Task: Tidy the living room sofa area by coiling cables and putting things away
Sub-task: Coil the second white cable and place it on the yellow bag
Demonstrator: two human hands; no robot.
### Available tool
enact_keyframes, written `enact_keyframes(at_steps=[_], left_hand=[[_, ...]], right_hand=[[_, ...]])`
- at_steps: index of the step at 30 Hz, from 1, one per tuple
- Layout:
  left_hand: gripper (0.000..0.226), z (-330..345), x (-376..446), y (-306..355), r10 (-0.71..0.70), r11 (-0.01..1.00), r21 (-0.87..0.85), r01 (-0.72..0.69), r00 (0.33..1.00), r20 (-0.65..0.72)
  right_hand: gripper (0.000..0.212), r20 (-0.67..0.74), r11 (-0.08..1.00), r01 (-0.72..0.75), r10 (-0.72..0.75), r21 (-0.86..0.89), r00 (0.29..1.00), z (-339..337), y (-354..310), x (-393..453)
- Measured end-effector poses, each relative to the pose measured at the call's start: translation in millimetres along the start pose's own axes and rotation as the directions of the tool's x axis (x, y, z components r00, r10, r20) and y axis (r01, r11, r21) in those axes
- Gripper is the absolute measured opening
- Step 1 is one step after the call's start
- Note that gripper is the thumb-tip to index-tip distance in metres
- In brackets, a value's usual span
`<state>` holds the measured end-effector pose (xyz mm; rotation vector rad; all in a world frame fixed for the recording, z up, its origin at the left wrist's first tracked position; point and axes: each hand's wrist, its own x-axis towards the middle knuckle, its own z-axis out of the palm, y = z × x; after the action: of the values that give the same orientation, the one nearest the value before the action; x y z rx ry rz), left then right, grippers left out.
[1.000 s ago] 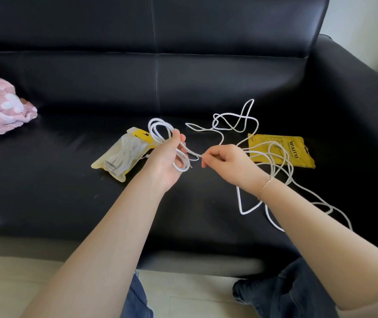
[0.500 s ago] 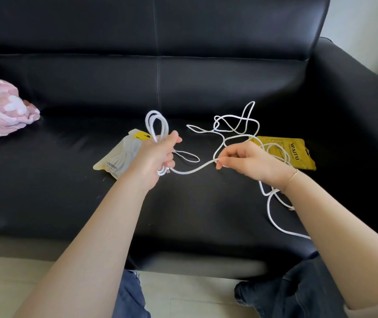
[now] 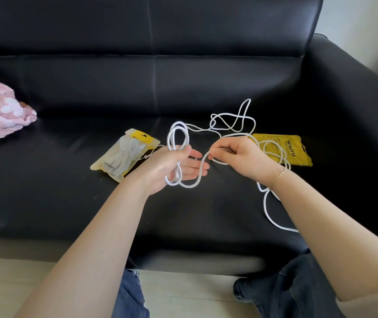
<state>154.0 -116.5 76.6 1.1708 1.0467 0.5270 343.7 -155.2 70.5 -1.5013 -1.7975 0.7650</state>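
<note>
Step in hand: coiling the white cable [image 3: 247, 134]; a few loops are gathered, most of it lies loose on the black sofa [image 3: 68, 180].
Left hand [image 3: 172, 164]: palm up with fingers stretched out flat, thumb pressing the small coil [image 3: 177, 143] against the palm, loops standing above and hanging below it.
Right hand [image 3: 240, 159]: fingers curled, pinching the running strand just beside the left fingertips.
Next move: it likely calls for laying this strand over the left palm as one more loop, then sliding the right pinch further along the slack.
Loose cable: tangled behind and to the right of the right hand, one run trailing toward the sofa's front edge.
Clear pouch [image 3: 126, 154]: holds another white cord; yellow header, print unreadable.
Yellow packet [image 3: 293, 150]: reads "WAITU"; small text illegible.
</note>
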Motion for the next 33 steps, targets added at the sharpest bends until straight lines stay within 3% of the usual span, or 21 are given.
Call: enact_keyframes(at_steps=[3,6,11,16,19,21,23,25,27,29,33], left_hand=[[0.029,-3.2,1.7,1.7,-0.053,0.994,-0.098,0.046,0.996,-0.071],[0.033,-6.0,4.0,3.3,-0.080,0.988,-0.138,0.075,0.996,-0.032],[0.026,-3.2,3.2,0.2,-0.078,0.996,0.042,0.076,0.995,0.060],[0.025,2.2,1.9,-1.4,-0.139,0.986,0.118,0.122,0.979,0.152],[0.029,8.0,-0.1,-2.5,-0.177,0.975,0.169,0.145,0.965,0.192],[0.033,9.2,-0.1,-2.4,-0.174,0.984,0.086,0.159,0.961,0.214],[0.034,6.8,0.8,0.2,-0.129,0.979,-0.127,0.158,0.968,0.214],[0.034,0.2,1.8,4.2,-0.084,0.902,-0.406,0.147,0.982,0.168],[0.033,-7.8,1.9,7.7,-0.058,0.793,-0.599,0.107,0.993,0.100],[0.029,-10.9,1.3,8.7,-0.031,0.771,-0.635,0.054,0.998,0.048],[0.026,1.6,2.0,3.6,0.033,0.860,-0.508,-0.042,0.999,-0.027]], right_hand=[[0.028,-0.008,0.997,-0.074,0.074,0.036,0.997,-7.9,1.0,-0.1],[0.032,-0.033,0.987,-0.151,0.153,0.055,0.988,-17.8,5.8,-0.2],[0.022,-0.089,0.999,0.040,-0.040,-0.004,0.995,-9.1,3.4,-2.0],[0.019,-0.234,0.971,0.229,-0.238,-0.065,0.943,-2.6,-3.0,-1.6],[0.019,-0.247,0.971,0.213,-0.234,-0.112,0.940,2.4,-5.3,-1.4],[0.030,-0.259,0.983,0.131,-0.161,-0.129,0.952,1.6,-1.8,0.5],[0.041,-0.289,0.993,0.042,-0.073,-0.114,0.955,-3.3,3.9,2.5],[0.040,-0.295,0.996,-0.020,-0.007,-0.088,0.956,-9.7,9.7,3.7],[0.026,-0.262,0.992,-0.041,0.009,-0.117,0.965,-13.6,13.2,3.8],[0.017,-0.228,0.984,-0.044,0.003,-0.174,0.974,-12.1,13.4,3.8],[0.017,-0.220,0.942,-0.063,-0.012,-0.329,0.975,4.3,4.0,1.7]])
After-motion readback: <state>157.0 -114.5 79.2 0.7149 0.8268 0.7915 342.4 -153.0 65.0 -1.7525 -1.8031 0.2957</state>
